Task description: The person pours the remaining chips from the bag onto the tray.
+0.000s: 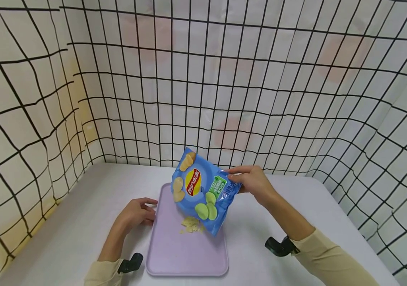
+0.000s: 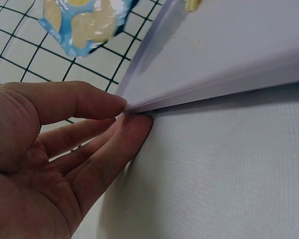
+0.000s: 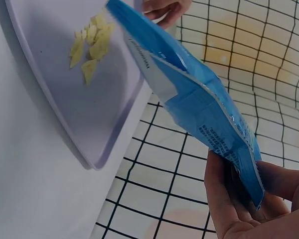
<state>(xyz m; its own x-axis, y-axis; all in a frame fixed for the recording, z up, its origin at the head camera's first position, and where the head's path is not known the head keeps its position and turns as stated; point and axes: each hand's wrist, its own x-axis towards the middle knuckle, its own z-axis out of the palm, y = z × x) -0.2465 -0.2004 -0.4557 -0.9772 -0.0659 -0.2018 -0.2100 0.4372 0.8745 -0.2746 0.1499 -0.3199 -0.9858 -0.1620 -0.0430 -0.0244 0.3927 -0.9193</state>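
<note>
A blue bag of potato chips [image 1: 203,186] hangs tilted over the purple tray [image 1: 185,258], with one end lower than the other. My right hand [image 1: 255,184] pinches the bag's upper right edge between thumb and fingers, as the right wrist view also shows. Below the bag, a small heap of broken chips [image 3: 92,42] lies on the tray. At the tray's left rim, my left hand [image 1: 135,212] pinches the edge; in the left wrist view its thumb [image 2: 99,103] is on top and its fingers are beneath.
The tray lies on a white table [image 1: 82,214]. Black wire grid panels [image 1: 225,87] stand along the back and both sides, with pale sheeting behind them. Black devices [image 1: 278,246] are strapped at both wrists.
</note>
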